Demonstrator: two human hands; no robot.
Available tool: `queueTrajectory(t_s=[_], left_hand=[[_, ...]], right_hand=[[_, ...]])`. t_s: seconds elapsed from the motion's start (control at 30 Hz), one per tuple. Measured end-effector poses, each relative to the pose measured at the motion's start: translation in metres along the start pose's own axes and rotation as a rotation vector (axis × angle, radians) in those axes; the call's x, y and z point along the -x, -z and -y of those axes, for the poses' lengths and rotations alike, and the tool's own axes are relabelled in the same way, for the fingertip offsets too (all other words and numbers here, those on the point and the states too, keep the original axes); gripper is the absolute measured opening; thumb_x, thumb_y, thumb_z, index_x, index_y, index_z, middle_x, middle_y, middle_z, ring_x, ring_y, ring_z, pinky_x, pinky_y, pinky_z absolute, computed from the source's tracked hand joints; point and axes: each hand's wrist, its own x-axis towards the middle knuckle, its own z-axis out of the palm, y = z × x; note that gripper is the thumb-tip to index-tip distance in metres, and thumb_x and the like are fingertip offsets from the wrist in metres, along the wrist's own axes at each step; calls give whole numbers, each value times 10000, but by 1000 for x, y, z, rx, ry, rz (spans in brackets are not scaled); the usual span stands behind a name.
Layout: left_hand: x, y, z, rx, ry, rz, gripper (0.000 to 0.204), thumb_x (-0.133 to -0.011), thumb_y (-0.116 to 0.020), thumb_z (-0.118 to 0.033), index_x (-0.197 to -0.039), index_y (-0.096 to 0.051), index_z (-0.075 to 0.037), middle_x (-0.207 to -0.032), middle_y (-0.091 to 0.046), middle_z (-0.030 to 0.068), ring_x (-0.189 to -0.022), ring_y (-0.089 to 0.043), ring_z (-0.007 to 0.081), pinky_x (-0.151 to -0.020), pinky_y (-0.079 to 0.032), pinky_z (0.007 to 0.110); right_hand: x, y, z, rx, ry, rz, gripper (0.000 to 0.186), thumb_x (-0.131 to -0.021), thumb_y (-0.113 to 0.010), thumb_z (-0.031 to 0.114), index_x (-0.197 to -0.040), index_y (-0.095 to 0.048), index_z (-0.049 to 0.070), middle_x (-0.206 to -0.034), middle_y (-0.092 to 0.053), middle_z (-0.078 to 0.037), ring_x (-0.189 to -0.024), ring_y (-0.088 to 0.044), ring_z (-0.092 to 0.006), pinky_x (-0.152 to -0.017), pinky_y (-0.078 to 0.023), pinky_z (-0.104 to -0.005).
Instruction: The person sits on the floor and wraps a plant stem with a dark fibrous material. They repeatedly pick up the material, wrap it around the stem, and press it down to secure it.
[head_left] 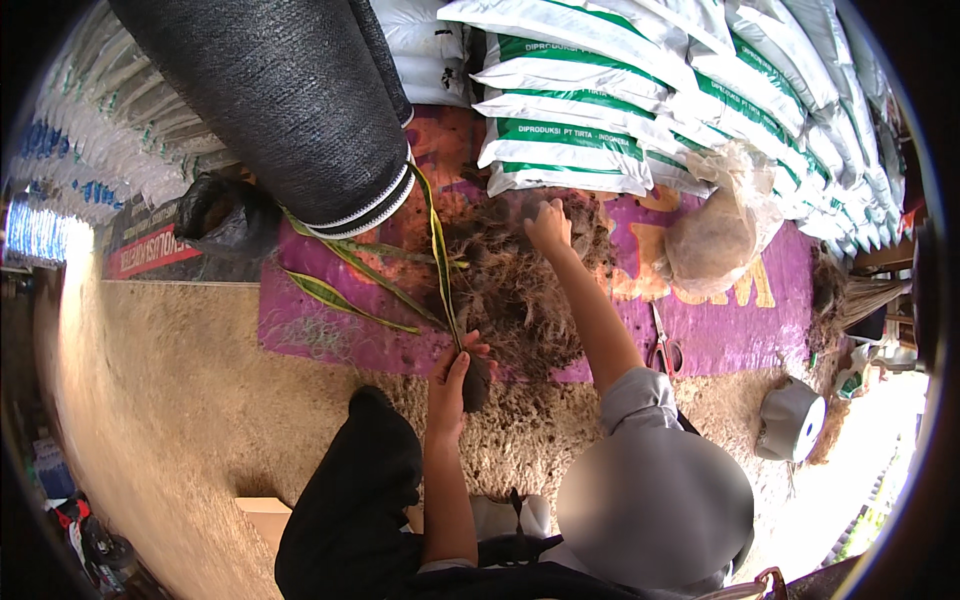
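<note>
My left hand point(452, 385) is closed round the base of a snake plant point(437, 235) with long, yellow-edged green leaves. Below the fingers a dark root ball point(476, 388) shows, partly hidden by the hand. Beyond it, to the right, my right hand point(549, 230) has curled fingers at the far side of a heap of brown fibre point(520, 310); its fingertips are sunk in the strands. Red-handled scissors point(660, 340) lie right of my right forearm.
A purple printed sheet point(720, 345) lies under the heap. A clear bag point(725, 235) of brown material sits at right, a grey pot point(790, 420) nearer. White-green sacks point(570, 140) are stacked behind. A black mesh roll point(290, 110) and a black bag point(225, 215) stand at far left.
</note>
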Motion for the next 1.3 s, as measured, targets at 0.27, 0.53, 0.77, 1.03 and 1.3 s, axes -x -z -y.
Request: queueTrajectory(t_s=[0.27, 0.53, 0.77, 1.03, 1.3], left_hand=[[3, -5, -4, 189, 18, 20, 508, -940, -463, -408, -1284, -477, -35, -1065, -603, 78, -906, -620, 199, -722, -528, 336], [20, -35, -24, 391, -56, 125, 627, -918, -348, -566, -1276, -470, -65, -1105, -578, 76, -952, -598, 234, -768, -515, 390], [58, -81, -34, 350, -80, 203, 683, -902, -312, -611, -1274, -464, -59, -1131, -558, 97, -975, -583, 252, -796, -495, 417], [107, -105, -38, 320, -82, 130, 674, -902, -300, -611, -1183, -543, -49, -1113, -579, 69, -1079, -518, 211, -959, -370, 350], [136, -115, -57, 380, -131, 240, 590, -937, -325, -515, -1188, -533, -24, -1163, -565, 104, -1092, -516, 193, -951, -388, 320]], right_hand=[[-9, 6, -26, -403, -1, -160, 254, -719, -658, 36, -956, -584, -14, -840, -643, -160, -815, -631, -293, -681, -528, -387], [39, 151, -13, -960, -63, 376, 278, -803, -640, 32, -1059, -574, -54, -910, -572, -80, -756, -591, -166, -630, -599, -336], [190, 290, 54, -269, 623, 81, 322, -731, -645, 81, -1038, -616, -12, -885, -657, -163, -787, -644, -266, -757, -515, -359], [334, 265, 74, -233, 946, 87, 288, -803, -623, 92, -1070, -586, -8, -1148, -556, -205, -1016, -580, -337, -848, -486, -393], [369, 269, 100, -325, 850, -39, 441, -861, -558, 135, -1232, -436, -71, -1240, -460, -268, -1176, -449, -407, -978, -403, -410]])
